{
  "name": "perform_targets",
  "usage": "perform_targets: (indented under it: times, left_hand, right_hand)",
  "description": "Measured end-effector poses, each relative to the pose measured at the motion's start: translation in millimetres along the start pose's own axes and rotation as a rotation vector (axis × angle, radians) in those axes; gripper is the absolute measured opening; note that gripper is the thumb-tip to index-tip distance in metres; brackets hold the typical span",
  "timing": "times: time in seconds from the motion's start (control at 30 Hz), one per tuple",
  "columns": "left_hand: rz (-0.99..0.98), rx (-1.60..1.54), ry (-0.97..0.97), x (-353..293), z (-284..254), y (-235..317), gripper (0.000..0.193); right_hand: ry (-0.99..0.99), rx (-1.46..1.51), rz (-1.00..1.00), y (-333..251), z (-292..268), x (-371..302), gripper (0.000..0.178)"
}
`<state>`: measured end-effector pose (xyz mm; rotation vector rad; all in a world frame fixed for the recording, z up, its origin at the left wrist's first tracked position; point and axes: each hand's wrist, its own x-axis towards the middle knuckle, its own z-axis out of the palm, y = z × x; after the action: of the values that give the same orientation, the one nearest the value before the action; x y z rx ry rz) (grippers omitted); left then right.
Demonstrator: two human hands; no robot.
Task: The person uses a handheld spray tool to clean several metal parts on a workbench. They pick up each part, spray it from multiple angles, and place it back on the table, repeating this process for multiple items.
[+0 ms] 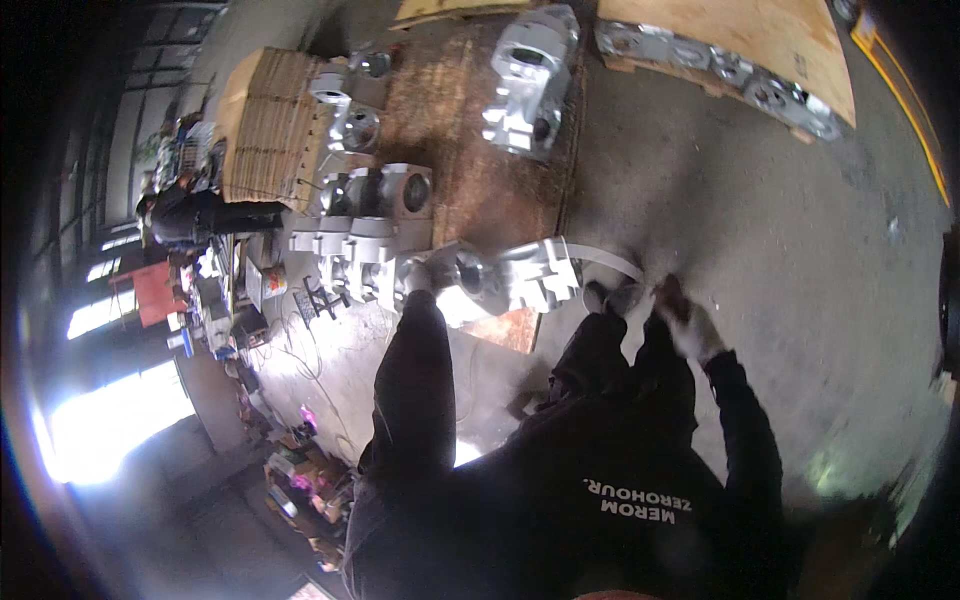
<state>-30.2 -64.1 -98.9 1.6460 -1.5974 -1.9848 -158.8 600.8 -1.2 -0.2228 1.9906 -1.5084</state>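
My left hand (418, 276), in a pale glove, reaches forward to a row of grey metal castings and rests at the near left end of one casting (470, 275) with round bores. Its fingers are mostly lost against the bright metal. My right hand (692, 327), also in a pale glove, is off to the right above the floor. Motion smears it, and whether the dark brownish patch at its fingers is a held thing cannot be made out. A pale curved band (608, 260) arches from the casting's right end toward my right hand.
A brown wooden board (470, 130) bears another large casting (530, 80) and several smaller ones along its left side. Stacked cardboard (270, 130) stands left, near a person in dark clothes (205, 215). A plywood-covered pallet of castings (740, 50) lies far right. Cables (305, 350) cross the floor.
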Motion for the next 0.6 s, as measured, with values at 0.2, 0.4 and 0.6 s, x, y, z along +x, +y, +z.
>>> perform_targets:
  times: [0.2, 0.4, 0.6]
  left_hand:
    - [0.402, 0.36, 0.172, -17, -30, 16, 0.08]
    - [0.828, 0.894, -0.102, -161, 150, 43, 0.05]
    - [0.532, 1.068, -0.212, -146, 64, 41, 0.065]
  right_hand:
    - [-0.037, 0.055, 0.243, -30, 35, -18, 0.028]
    - [0.118, -0.1, 0.235, -49, 1, -27, 0.033]
    - [0.095, -0.595, -0.35, -114, 25, 26, 0.032]
